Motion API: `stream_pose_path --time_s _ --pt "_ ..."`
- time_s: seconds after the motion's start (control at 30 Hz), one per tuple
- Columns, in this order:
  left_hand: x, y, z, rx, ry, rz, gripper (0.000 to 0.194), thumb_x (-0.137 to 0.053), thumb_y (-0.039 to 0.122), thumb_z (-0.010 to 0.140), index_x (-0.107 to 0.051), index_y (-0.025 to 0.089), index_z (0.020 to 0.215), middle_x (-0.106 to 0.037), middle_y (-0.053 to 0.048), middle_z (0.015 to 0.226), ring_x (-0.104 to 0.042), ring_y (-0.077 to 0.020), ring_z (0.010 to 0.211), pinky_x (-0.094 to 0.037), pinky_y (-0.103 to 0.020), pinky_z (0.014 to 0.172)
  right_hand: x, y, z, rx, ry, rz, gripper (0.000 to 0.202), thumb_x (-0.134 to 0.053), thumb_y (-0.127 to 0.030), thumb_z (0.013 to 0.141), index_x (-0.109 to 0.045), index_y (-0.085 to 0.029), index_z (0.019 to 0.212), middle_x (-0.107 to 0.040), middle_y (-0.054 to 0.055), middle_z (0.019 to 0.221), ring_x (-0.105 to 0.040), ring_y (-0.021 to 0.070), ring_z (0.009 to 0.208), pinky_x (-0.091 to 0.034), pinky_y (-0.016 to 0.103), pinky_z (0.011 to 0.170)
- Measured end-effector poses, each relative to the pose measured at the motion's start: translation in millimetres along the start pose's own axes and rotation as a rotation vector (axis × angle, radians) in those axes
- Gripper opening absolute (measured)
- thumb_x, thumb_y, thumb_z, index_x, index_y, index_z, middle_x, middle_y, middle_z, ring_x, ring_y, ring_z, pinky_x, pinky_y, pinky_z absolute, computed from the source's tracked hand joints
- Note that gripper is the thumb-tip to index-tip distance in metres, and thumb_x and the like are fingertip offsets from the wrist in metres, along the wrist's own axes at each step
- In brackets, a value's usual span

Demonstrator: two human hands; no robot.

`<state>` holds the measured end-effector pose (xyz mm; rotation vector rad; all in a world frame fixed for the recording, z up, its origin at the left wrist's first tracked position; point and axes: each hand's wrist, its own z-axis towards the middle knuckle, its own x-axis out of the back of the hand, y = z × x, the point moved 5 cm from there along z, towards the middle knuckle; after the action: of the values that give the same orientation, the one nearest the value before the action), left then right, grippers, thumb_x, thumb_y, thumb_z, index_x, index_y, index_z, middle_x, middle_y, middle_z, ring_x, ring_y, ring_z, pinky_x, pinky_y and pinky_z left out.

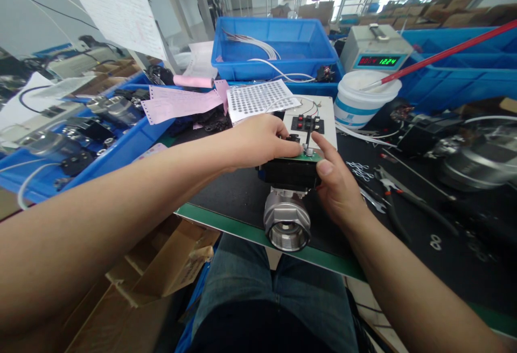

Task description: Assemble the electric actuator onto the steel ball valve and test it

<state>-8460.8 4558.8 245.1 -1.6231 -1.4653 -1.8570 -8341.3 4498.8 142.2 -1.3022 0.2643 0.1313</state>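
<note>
A metal valve body with a threaded opening faces me at the table's front edge. Joined to its far side is a black actuator housing, with a green circuit board on top. My left hand reaches over the housing, its fingers closed at the board near a small round metal part; what the fingertips pinch is hidden. My right hand is at the housing's right side, thumb and index finger apart, the thumb by the board's corner. The hidden fingers seem to rest against the housing.
Behind the valve lies a white panel with black and red switches. Blue bins, a white bucket and a power supply stand farther back. Pliers, a wrench and metal rings lie at the right.
</note>
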Motion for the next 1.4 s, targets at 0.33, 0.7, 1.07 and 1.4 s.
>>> stream_pose_path --time_s 0.33,0.7,1.07,1.4 --pt "2.9 1.8 0.4 -0.055 -0.063 0.034 0.032 -0.056 0.049 0.070 -0.063 0.018 0.070 -0.057 -0.001 0.062 -0.048 -0.0142 0.057 -0.029 -0.027 0.053 -1.6 -2.3 -1.8 -0.009 0.035 -0.002 0.075 -0.064 -0.056 0.075 -0.035 -0.020 0.134 -0.054 0.011 0.128 -0.049 0.0304 0.120 -0.033 0.049 0.106" --pt "3.0 4.3 -1.4 -0.043 -0.062 0.076 0.032 -0.054 0.047 0.073 -0.064 0.018 0.073 -0.059 -0.002 0.064 -0.050 -0.0152 0.059 -0.030 -0.027 0.056 -4.2 -5.3 -3.0 -0.011 0.039 -0.036 0.078 -0.063 -0.059 0.074 -0.033 -0.020 0.134 -0.054 0.011 0.128 -0.049 0.0313 0.120 -0.034 0.050 0.105" --pt "3.7 5.9 -0.4 -0.032 -0.056 0.117 0.033 -0.054 0.048 0.073 -0.063 0.017 0.073 -0.058 -0.002 0.063 -0.049 -0.0143 0.058 -0.030 -0.026 0.055 -1.5 -0.5 0.3 -0.005 -0.002 -0.031 0.080 -0.063 -0.059 0.074 -0.031 -0.019 0.136 -0.054 0.011 0.129 -0.049 0.0305 0.120 -0.035 0.048 0.105" --pt "3.3 4.4 -0.1 -0.037 -0.069 0.105 0.034 -0.052 0.049 0.072 -0.065 0.018 0.076 -0.060 -0.003 0.065 -0.052 -0.0161 0.062 -0.031 -0.027 0.057 -4.2 -5.2 -2.9 -0.011 0.034 -0.062 0.078 -0.060 -0.060 0.075 -0.032 -0.020 0.136 -0.053 0.010 0.129 -0.049 0.0304 0.119 -0.036 0.049 0.105"
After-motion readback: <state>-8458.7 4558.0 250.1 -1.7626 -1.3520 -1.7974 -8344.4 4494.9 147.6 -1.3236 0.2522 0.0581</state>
